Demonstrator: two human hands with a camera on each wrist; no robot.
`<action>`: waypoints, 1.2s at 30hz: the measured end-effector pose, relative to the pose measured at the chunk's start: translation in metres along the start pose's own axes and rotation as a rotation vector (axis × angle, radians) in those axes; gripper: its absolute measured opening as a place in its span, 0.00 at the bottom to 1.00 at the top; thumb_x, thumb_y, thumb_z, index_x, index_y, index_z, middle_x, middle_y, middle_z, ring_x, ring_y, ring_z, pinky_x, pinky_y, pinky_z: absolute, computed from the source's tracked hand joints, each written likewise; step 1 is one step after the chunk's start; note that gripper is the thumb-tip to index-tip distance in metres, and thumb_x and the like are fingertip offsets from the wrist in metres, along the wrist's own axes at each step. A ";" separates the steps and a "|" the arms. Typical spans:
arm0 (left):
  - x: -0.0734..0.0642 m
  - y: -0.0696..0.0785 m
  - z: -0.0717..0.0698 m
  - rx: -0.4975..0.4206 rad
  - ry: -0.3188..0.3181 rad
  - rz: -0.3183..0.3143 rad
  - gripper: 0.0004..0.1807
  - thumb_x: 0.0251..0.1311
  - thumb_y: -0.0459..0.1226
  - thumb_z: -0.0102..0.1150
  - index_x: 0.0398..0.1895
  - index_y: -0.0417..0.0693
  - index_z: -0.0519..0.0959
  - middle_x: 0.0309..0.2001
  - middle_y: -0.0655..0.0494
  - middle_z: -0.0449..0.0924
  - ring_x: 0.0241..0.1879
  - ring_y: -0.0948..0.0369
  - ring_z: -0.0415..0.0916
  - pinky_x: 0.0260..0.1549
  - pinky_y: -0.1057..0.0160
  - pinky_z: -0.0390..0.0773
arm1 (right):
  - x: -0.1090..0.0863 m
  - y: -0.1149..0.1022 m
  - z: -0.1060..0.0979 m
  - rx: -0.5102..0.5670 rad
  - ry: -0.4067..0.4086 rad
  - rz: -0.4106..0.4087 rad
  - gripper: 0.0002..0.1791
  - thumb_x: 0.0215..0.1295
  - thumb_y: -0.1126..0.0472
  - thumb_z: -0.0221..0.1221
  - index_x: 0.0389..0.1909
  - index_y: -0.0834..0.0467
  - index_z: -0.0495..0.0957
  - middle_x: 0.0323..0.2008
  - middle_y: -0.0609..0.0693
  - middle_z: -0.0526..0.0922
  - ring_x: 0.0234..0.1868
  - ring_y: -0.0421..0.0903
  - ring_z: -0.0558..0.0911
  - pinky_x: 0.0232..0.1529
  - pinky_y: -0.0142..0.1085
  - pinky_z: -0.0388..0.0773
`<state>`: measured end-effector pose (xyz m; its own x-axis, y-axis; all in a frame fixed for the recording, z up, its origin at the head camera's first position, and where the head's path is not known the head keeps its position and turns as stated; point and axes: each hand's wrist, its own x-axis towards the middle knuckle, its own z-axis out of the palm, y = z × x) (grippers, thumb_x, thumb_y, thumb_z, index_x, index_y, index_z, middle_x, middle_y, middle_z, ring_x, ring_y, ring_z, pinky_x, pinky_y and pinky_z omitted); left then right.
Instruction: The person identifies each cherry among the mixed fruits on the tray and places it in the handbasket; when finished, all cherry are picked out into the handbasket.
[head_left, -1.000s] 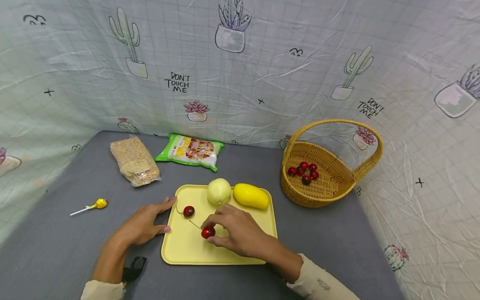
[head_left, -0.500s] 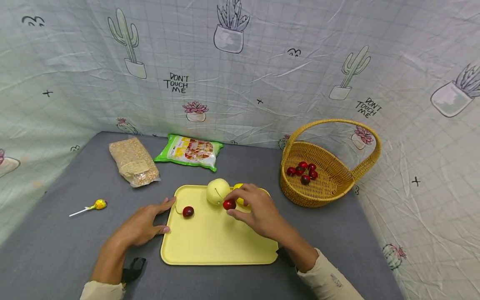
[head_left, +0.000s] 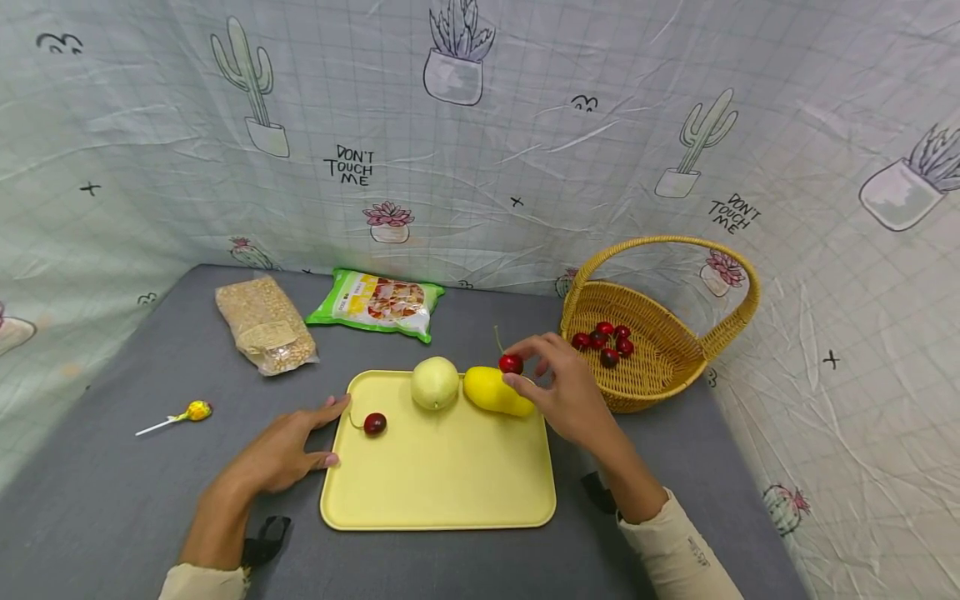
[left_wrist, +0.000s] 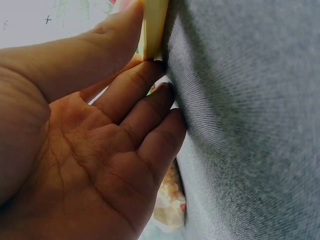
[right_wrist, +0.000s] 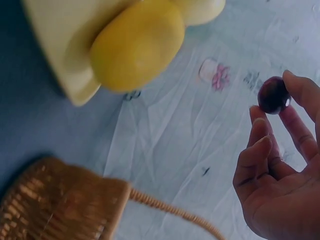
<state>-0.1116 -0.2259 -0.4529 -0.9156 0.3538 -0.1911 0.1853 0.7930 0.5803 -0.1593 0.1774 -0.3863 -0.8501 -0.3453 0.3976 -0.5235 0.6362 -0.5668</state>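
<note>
My right hand (head_left: 564,385) pinches a red cherry (head_left: 511,364) between thumb and fingertips, its thin stem pointing up. In the head view the cherry overlaps the yellow, mango-shaped fruit (head_left: 491,392) at the tray's back right. The right wrist view shows the cherry (right_wrist: 273,95) up off the table. My left hand (head_left: 285,450) rests at the left edge of the yellow tray (head_left: 442,527), thumb and forefinger spread along the rim. Beside those fingers a darker cherry (head_left: 375,424) with a stem lies on the tray. A pale green, round fruit (head_left: 434,383) stands at the back.
Right of the tray is a wicker basket (head_left: 678,379) with a tall handle and several cherries (head_left: 609,357) inside. A bag of beans or grains (head_left: 266,321) and a green snack packet (head_left: 382,304) lie at the back. A lollipop (head_left: 198,410) lies at the left.
My right hand has lifted the cherry from the middle of the tray and carried it right and back, over the yellow fruit toward the basket. The left hand has stayed at the tray's edge.
</note>
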 end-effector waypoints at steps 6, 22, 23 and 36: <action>0.000 0.000 0.001 -0.005 0.004 -0.004 0.50 0.60 0.42 0.77 0.83 0.45 0.62 0.78 0.27 0.60 0.75 0.27 0.62 0.67 0.26 0.68 | 0.002 0.018 -0.011 -0.025 0.088 0.016 0.15 0.66 0.55 0.75 0.52 0.48 0.86 0.44 0.47 0.85 0.34 0.46 0.77 0.32 0.37 0.77; 0.000 0.000 0.001 -0.003 0.009 -0.007 0.50 0.60 0.43 0.77 0.84 0.46 0.62 0.78 0.28 0.60 0.75 0.27 0.62 0.67 0.26 0.68 | 0.002 0.071 -0.046 -0.070 0.269 0.106 0.18 0.64 0.60 0.76 0.53 0.56 0.84 0.42 0.55 0.86 0.32 0.47 0.79 0.32 0.30 0.75; 0.000 0.000 0.001 -0.004 0.009 -0.006 0.50 0.60 0.43 0.76 0.83 0.46 0.62 0.78 0.27 0.60 0.75 0.27 0.62 0.67 0.26 0.68 | 0.001 0.074 -0.049 -0.078 0.278 0.120 0.18 0.64 0.60 0.76 0.53 0.56 0.84 0.43 0.55 0.86 0.32 0.46 0.79 0.32 0.28 0.74; 0.000 0.001 -0.001 -0.007 -0.002 -0.018 0.50 0.60 0.43 0.77 0.84 0.46 0.62 0.78 0.27 0.59 0.75 0.27 0.61 0.67 0.26 0.68 | -0.007 0.122 -0.073 -0.145 0.278 0.314 0.17 0.71 0.56 0.71 0.56 0.56 0.83 0.50 0.58 0.89 0.35 0.50 0.79 0.32 0.34 0.73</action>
<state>-0.1117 -0.2253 -0.4519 -0.9180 0.3404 -0.2036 0.1662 0.7961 0.5819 -0.2130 0.3081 -0.4054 -0.9086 0.0658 0.4124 -0.2123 0.7776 -0.5918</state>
